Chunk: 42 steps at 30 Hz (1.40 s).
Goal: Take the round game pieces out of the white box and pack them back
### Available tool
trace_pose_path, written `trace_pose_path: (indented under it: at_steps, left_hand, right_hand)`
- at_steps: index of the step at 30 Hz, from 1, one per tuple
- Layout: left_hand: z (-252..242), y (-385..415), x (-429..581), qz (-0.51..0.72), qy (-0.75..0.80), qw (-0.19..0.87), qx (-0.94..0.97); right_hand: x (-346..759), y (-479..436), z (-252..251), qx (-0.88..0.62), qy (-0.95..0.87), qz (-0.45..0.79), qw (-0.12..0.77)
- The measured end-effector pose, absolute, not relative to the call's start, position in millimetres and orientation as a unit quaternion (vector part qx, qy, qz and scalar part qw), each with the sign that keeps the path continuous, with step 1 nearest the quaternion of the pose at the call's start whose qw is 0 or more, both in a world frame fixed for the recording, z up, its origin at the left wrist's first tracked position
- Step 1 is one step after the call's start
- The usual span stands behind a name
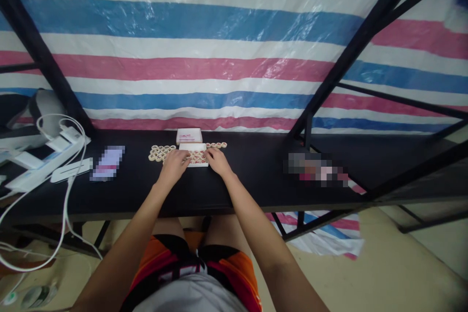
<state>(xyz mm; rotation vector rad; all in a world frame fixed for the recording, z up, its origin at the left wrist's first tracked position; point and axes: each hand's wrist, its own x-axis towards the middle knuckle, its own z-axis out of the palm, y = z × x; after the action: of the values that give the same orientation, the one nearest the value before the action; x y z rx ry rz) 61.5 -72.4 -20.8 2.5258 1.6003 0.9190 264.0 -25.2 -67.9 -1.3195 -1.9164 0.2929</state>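
- Work location: an open white tray (199, 165) rests on the black desk (261, 175), between both hands. Its near part bears red-marked xiangqi discs (198, 157); its far part shows bare white.
- Loose stock: dark-marked discs (158, 153) lie grouped on the desk left of the tray. A short row of red-marked discs (219, 145) lies beyond the right hand. Individual characters are too small to read.
- Box part: a pink-printed box half (189, 135) sits just behind the tray.
- Left hand (177, 160): at the tray's left side, fingers bent, tips over the discs. Whether a disc is gripped cannot be told.
- Right hand (217, 160): at the tray's right edge, fingers curled inward. Whether they hold a disc or the wall cannot be told.
- Procedure (judged): the step appears to be arranging discs in the tray. Steady the tray with one hand; seat each disc flat with the other.
- Align rows against the near wall; close gaps by light sideways pressure.
- Caution: pressing a disc's edge could tip it onto its neighbour. Keep wrists clear of the loose discs.
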Motion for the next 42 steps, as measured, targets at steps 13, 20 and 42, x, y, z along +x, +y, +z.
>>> trace_pose_path:
  at_steps: [13,20,42]
  left_hand:
    - [-23,-70,56,0.245,0.512,-0.021,0.823]
    - [-28,-85,24,0.246,0.653,-0.022,0.716]
    - [-34,-82,24,0.369,0.609,0.025,0.702]
  right_hand:
    - [265,-27,-64,-0.521,-0.759,0.112,0.375]
    - [265,-29,-64,-0.517,-0.753,0.128,0.386]
    - [265,-27,-68,-0.512,-0.755,0.127,0.389]
